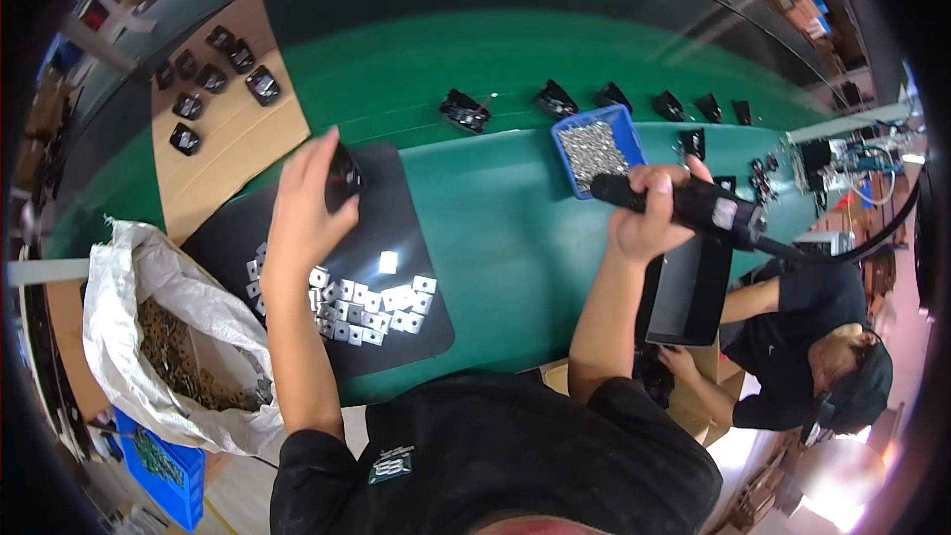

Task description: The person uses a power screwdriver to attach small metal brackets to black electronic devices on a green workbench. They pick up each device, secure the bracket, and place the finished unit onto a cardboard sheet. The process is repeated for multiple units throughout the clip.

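My left hand [305,206] has its thumb and fingers curved round a small black plastic housing [343,176], held over the dark mat [391,198]; the fingers cover part of it. In my right hand [649,218] is a black electric screwdriver [708,211], its body lying nearly level and its cable [837,256] running off to the right. The narrow end of the screwdriver is close to a blue bin [635,139] filled with small metal screws [594,151]. Several square metal plates [369,315] with holes lie spread on the mat beside my left forearm.
Several black housings [211,78] sit on cardboard [220,154] at the far left, others [557,99] along the green belt. A white sack [149,263] of metal parts stands at the left. A black box [684,292] and a co-worker [792,337] are at the right.
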The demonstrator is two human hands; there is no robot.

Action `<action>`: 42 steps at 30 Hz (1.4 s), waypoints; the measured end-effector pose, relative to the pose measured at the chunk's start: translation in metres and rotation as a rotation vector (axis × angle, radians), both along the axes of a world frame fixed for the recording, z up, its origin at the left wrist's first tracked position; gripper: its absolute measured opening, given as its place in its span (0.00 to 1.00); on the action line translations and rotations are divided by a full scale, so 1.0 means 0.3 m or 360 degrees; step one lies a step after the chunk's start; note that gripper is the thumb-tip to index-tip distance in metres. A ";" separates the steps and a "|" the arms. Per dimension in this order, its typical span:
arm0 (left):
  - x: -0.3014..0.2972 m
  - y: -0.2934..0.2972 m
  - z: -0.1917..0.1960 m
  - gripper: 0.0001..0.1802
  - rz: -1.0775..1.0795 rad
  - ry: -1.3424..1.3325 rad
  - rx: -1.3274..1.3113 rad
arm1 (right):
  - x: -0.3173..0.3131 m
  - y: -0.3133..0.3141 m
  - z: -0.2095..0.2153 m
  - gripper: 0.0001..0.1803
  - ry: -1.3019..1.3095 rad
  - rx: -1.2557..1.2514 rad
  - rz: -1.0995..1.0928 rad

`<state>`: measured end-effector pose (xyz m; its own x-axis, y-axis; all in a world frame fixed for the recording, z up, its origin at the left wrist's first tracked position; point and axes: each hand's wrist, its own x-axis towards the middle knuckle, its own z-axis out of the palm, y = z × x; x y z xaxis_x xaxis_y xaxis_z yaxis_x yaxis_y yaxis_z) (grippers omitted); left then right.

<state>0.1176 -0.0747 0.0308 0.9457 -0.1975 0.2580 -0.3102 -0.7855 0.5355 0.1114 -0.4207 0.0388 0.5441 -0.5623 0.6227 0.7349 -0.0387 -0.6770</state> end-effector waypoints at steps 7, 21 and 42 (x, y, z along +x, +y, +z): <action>-0.157 -0.055 0.005 0.48 -0.0012 0.0224 0.0114 | 0.130 -0.054 -0.042 0.20 0.0128 -0.0160 -0.0183; -0.267 -0.075 -0.107 0.14 -0.0542 0.0266 0.0039 | 0.116 -0.062 0.015 0.25 0.0131 -0.0085 -0.0053; -0.292 -0.033 -0.173 0.21 -0.0420 0.0224 -0.0124 | 0.091 -0.089 0.018 0.20 0.0065 -0.0335 -0.0043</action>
<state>0.0300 -0.0844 -0.0210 0.8919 -0.4260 0.1520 -0.4165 -0.6424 0.6434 0.1388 -0.4472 0.0440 0.5579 -0.4369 0.7056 0.7037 -0.2015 -0.6813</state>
